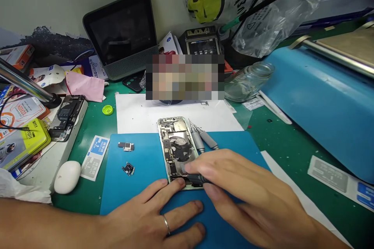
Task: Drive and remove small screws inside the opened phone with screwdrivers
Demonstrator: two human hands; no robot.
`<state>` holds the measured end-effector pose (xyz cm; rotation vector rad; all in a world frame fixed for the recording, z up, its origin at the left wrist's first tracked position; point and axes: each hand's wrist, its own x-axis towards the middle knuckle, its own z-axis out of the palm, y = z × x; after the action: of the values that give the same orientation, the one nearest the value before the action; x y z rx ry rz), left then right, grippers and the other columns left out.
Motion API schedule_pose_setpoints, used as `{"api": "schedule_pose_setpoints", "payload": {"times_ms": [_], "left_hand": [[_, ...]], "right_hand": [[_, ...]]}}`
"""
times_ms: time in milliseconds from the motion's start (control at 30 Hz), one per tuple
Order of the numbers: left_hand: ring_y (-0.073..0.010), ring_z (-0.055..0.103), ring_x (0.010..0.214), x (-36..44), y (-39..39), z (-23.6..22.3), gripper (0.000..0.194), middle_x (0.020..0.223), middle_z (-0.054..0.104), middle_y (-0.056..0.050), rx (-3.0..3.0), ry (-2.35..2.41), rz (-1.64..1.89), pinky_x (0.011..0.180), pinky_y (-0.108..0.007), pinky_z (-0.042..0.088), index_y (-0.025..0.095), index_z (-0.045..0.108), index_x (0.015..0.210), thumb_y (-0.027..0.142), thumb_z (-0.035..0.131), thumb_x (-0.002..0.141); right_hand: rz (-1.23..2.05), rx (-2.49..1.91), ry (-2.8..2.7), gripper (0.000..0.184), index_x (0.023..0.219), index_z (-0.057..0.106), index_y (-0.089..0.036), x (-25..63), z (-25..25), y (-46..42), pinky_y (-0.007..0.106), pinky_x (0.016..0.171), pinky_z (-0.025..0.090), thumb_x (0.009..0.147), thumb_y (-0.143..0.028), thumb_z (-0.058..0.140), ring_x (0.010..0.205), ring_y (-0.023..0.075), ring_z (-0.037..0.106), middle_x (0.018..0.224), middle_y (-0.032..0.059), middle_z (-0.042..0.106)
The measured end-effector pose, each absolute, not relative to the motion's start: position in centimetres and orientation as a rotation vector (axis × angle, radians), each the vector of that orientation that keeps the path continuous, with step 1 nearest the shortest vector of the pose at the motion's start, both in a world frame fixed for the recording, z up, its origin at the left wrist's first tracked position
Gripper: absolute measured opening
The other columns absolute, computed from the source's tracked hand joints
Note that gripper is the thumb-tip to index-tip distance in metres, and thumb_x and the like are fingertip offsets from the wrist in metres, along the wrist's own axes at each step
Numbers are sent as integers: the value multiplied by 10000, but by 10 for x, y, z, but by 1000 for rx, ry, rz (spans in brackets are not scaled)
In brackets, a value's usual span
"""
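Two small circuit parts [127, 147] lie at nine o'clock from the opened phone [179, 144], all on the blue mat [119, 190]. The left hand [153, 211], fingers spread, touches the phone's six-o'clock end. The right hand [251, 186], at four o'clock, pinches a dark item [196, 179], apparently a tool. Work at that end appears in hand; the next move calls for steady bracing.

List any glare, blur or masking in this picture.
Head view: glare streaks the metal pole at left; head view: the dark display carries a faint reflection; head view: the right hand looks slightly soft; head view: a pixelated patch hides things beyond the opened phone.
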<state>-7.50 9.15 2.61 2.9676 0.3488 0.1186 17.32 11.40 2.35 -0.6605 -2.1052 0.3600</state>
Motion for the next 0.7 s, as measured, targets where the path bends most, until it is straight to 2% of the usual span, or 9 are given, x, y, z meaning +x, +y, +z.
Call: {"api": "schedule_pose_setpoints", "payload": {"times_ms": [100, 167, 300, 367, 433, 500, 600, 633, 700], "left_hand": [[-413, 556, 1362, -75, 90, 21, 403, 1550, 566, -78, 2981, 367, 204, 1086, -522, 488, 227, 620, 1480, 363, 523, 1113], [-413, 564, 1349, -75, 89, 19, 393, 1534, 580, -75, 2982, 382, 241, 1071, -520, 501, 227, 633, 1466, 361, 512, 1117], [-424, 536, 1377, -76, 90, 20, 416, 1552, 562, -81, 2974, 361, 195, 1076, -525, 499, 218, 620, 1479, 398, 520, 1117], [-433, 527, 1383, -76, 89, 19, 420, 1559, 552, -88, 2972, 350, 169, 1084, -534, 492, 209, 610, 1486, 382, 536, 1111], [-428, 540, 1364, -76, 88, 16, 406, 1549, 558, -96, 2966, 364, 216, 1085, -546, 489, 202, 613, 1477, 348, 546, 1104], [-434, 530, 1366, -76, 87, 12, 409, 1547, 555, -102, 2945, 375, 254, 1086, -557, 487, 194, 612, 1474, 348, 542, 1102], [-463, 461, 1421, -77, 85, 8, 421, 1563, 534, -111, 2927, 373, 229, 1097, -574, 477, 181, 598, 1484, 334, 546, 1095], [-468, 438, 1439, -77, 84, 8, 424, 1571, 525, -113, 2925, 369, 221, 1103, -577, 472, 179, 594, 1486, 328, 554, 1091], [-455, 437, 1444, -77, 84, 7, 423, 1575, 522, -114, 2923, 376, 245, 1118, -568, 465, 180, 599, 1480, 324, 578, 1083]], "right_hand": [[336, -662, -2064, 449, 1291, 625, -166, 172, 24, 116, 303, 800, 629, 881, 15, 604, 851, 164, 742, 966, 55, 781], [313, -667, -2040, 458, 1303, 626, -183, 172, 24, 117, 310, 753, 626, 881, -7, 635, 821, 168, 730, 947, 50, 773], [359, -661, -2098, 502, 1379, 581, -142, 173, 24, 116, 357, 881, 640, 904, 16, 549, 1031, 205, 754, 1088, 110, 787], [341, -659, -2101, 453, 1333, 604, -124, 173, 24, 115, 337, 877, 635, 912, 33, 548, 989, 185, 749, 1042, 105, 783], [284, -672, -2072, 357, 1262, 641, -132, 172, 25, 115, 309, 802, 627, 932, -5, 591, 867, 159, 725, 952, 77, 760], [251, -679, -2062, 302, 1235, 655, -133, 172, 26, 115, 308, 789, 624, 950, -49, 602, 870, 162, 719, 946, 76, 748], [298, -649, -2091, 386, 1305, 616, -109, 171, 27, 114, 338, 913, 631, 943, -1, 536, 1057, 192, 736, 1056, 118, 772], [311, -644, -2096, 419, 1327, 602, -111, 171, 27, 114, 342, 925, 631, 936, 18, 525, 1065, 191, 737, 1063, 118, 777], [286, -667, -2089, 415, 1327, 607, -145, 171, 26, 114, 337, 854, 639, 944, 5, 549, 942, 177, 737, 993, 85, 773]]}}
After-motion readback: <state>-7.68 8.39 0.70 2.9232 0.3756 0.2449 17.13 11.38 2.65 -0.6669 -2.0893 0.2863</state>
